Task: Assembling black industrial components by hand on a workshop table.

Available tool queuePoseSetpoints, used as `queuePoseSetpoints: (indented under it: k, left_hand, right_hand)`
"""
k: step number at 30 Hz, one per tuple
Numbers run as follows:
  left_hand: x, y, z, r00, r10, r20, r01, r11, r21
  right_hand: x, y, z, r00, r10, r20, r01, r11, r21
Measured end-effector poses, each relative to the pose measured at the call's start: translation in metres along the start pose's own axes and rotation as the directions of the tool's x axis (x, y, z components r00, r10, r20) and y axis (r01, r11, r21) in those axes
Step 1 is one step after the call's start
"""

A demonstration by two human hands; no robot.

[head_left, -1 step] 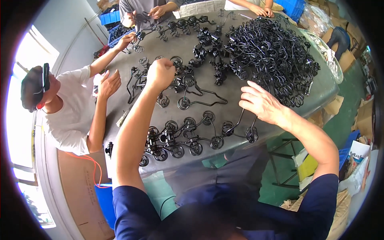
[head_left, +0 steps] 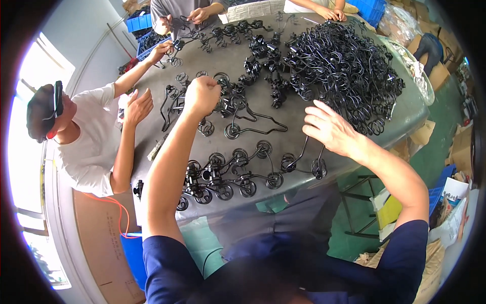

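My left hand (head_left: 203,96) is closed above a cluster of black coiled wire parts (head_left: 237,103) in the middle of the table; whatever its fingers pinch is hidden. My right hand (head_left: 331,129) has its fingers stretched out over the upper end of a bent black wire piece with coiled ends (head_left: 319,168). Whether it touches that wire I cannot tell. Along the near table edge lies a row of black coil parts with clips (head_left: 215,175), partly behind my left forearm. A long bent wire loop (head_left: 271,127) rests between my hands.
The grey table (head_left: 288,144) carries a big heap of tangled black coil parts (head_left: 349,71) at far right. At the left, a co-worker in a white shirt (head_left: 91,131) reaches over the table. Other people's hands (head_left: 200,14) work at the far edge. A dark stool (head_left: 362,202) stands right of me.
My left hand has shifted very slightly nearer and to the left. My right hand is almost where it was, and the parts on the table look unmoved.
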State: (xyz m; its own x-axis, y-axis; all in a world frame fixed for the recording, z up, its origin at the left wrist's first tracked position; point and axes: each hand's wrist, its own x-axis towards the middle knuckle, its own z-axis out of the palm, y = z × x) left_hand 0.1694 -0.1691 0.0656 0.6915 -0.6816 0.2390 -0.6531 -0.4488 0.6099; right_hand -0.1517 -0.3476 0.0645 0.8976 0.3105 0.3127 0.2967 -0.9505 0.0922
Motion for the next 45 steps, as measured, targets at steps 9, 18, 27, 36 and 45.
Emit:
queuePoseSetpoints:
  k: [9,18,27,36,45]
  left_hand:
    - [-0.018,-0.021,0.016,0.991,-0.132,0.011,0.133,0.989,-0.058]
    - [-0.031,-0.02,0.01,0.993,-0.113,-0.03,0.111,0.993,-0.044]
    - [-0.038,-0.014,0.005,0.99,-0.042,-0.136,0.036,0.998,-0.046]
    - [-0.052,0.026,-0.037,0.967,0.031,-0.252,-0.06,0.992,-0.108]
    - [-0.059,0.033,-0.073,0.938,0.08,-0.336,-0.115,0.99,-0.085]
  right_hand:
    - [0.028,0.035,0.039,0.999,-0.024,-0.046,0.024,1.0,-0.004]
    - [0.064,0.039,0.05,0.977,0.214,0.018,-0.214,0.964,0.16]
    - [0.106,-0.025,0.101,0.829,0.559,0.031,-0.461,0.65,0.604]
    - [0.113,-0.026,0.074,0.767,0.633,0.104,-0.311,0.225,0.923]
    - [0.119,-0.024,0.045,0.721,0.678,0.14,-0.158,-0.035,0.987]
